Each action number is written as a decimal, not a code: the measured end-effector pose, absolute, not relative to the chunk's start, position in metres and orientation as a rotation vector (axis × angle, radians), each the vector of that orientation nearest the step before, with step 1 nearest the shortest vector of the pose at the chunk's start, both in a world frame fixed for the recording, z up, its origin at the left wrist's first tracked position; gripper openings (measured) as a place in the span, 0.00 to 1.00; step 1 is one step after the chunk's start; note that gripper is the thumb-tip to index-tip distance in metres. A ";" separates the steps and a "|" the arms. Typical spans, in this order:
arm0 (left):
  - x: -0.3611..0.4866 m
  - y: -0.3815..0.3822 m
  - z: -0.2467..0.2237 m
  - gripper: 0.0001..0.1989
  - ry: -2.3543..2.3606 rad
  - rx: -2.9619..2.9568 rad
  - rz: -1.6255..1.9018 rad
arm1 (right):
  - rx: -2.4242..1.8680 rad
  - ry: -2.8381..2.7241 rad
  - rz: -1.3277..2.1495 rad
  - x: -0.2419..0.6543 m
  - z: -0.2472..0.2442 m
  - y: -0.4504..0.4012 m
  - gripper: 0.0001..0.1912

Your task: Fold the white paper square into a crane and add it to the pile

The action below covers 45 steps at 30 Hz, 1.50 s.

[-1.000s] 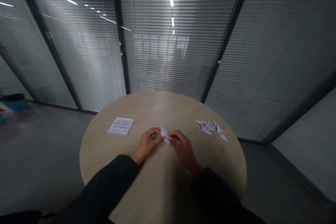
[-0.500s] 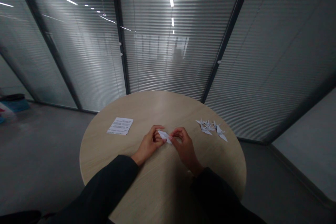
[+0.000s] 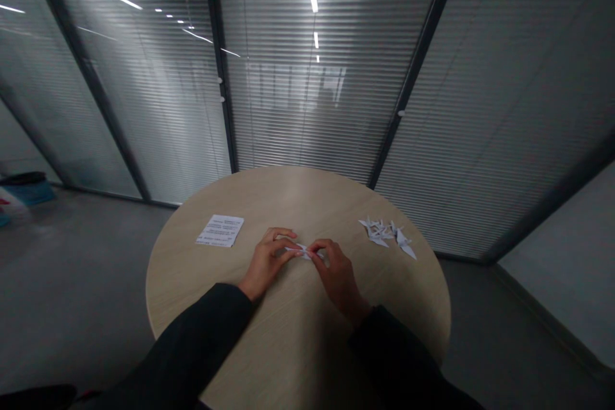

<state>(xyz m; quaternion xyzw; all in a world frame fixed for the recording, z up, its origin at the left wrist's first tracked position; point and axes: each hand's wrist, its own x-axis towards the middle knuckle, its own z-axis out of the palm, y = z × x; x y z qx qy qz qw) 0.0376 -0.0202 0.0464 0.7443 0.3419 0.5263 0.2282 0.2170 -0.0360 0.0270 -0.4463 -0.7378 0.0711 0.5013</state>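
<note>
Over the middle of the round table (image 3: 298, 192), a small folded white paper (image 3: 304, 252) is held between my two hands. My left hand (image 3: 270, 259) pinches its left side between thumb and fingers, with one finger raised above. My right hand (image 3: 335, 269) grips the right side with thumb and index finger. The paper looks narrow and pointed; my fingertips hide much of it. To the right of my right hand lie several folded white paper cranes (image 3: 378, 230) in a loose pile, with one crane (image 3: 404, 243) at the pile's right side.
A stack of printed paper squares (image 3: 221, 230) lies on the table's left part. Glass partitions with blinds (image 3: 307, 115) stand behind the table. A blue bin with a dark rim (image 3: 27, 188) is on the floor at far left.
The paper between my hands has turned from showing a broad white face to a narrower shape. My left fingers have straightened somewhat, and my right fingers have closed in on the paper.
</note>
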 end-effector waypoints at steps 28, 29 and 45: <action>0.029 -0.017 0.050 0.10 0.959 1.941 1.321 | -1.026 -1.867 0.415 0.223 0.034 -0.030 0.06; 0.029 -0.018 0.050 0.09 0.964 1.934 1.329 | -1.029 -1.860 0.426 0.223 0.034 -0.030 0.06; 0.036 -0.023 0.056 0.11 1.008 1.649 1.251 | -1.001 -1.809 0.503 0.222 0.035 -0.031 0.07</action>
